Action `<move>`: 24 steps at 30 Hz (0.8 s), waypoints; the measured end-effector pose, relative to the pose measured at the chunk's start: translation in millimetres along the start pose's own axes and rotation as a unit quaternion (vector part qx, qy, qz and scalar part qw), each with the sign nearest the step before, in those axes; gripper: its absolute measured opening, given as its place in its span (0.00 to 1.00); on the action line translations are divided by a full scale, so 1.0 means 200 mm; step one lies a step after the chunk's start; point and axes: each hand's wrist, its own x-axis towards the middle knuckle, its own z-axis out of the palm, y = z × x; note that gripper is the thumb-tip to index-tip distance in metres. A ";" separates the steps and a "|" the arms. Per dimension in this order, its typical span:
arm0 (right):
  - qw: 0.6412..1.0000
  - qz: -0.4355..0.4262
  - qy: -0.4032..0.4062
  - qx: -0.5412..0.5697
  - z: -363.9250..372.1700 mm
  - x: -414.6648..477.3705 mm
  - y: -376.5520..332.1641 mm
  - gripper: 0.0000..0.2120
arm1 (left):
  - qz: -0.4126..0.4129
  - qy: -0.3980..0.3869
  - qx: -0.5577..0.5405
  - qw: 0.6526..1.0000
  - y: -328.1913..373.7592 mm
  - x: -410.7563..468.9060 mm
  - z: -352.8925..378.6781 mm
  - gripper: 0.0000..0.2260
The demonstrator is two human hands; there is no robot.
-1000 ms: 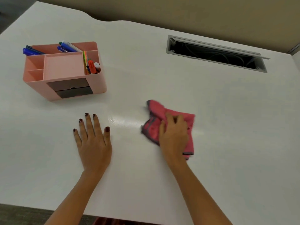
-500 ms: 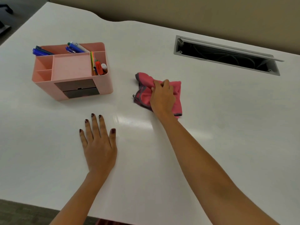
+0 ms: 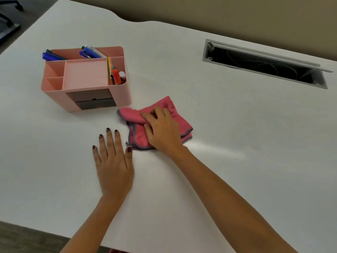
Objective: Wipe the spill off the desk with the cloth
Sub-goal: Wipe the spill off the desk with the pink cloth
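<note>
A crumpled pink cloth (image 3: 165, 106) with a grey hem lies on the white desk (image 3: 237, 125), just right of the organiser. My right hand (image 3: 163, 130) presses down on the cloth, fingers bunching its fabric. My left hand (image 3: 114, 161) rests flat on the desk, palm down and fingers spread, its thumb almost touching the cloth's near left corner. A faint shiny streak (image 3: 218, 151) shows on the desk to the right of the cloth. I cannot make out a distinct spill.
A pink desk organiser (image 3: 85, 81) holding pens and markers stands at the left, close to the cloth. A grey cable slot (image 3: 264, 64) opens in the desk at the back right. The desk's near edge runs along the bottom left.
My right hand swept the cloth away from me towards the organiser, then back nearer and slightly left, beside my left hand. My left hand stayed flat in place.
</note>
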 end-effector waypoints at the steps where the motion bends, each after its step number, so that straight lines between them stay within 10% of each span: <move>1: 1.000 -0.013 -0.006 0.017 -0.01 -0.05 -0.01 0.14 | 0.000 0.004 -0.010 1.000 0.00 0.00 0.00 0.30; 15: 0.998 -0.057 -0.011 0.024 -0.18 -0.41 0.22 0.19 | -0.009 0.022 -0.075 0.997 -0.01 0.00 -0.01 0.28; 24: 0.957 0.272 0.061 -0.073 -0.27 -0.41 0.33 0.16 | -0.008 0.021 -0.068 0.997 0.00 -0.01 -0.02 0.30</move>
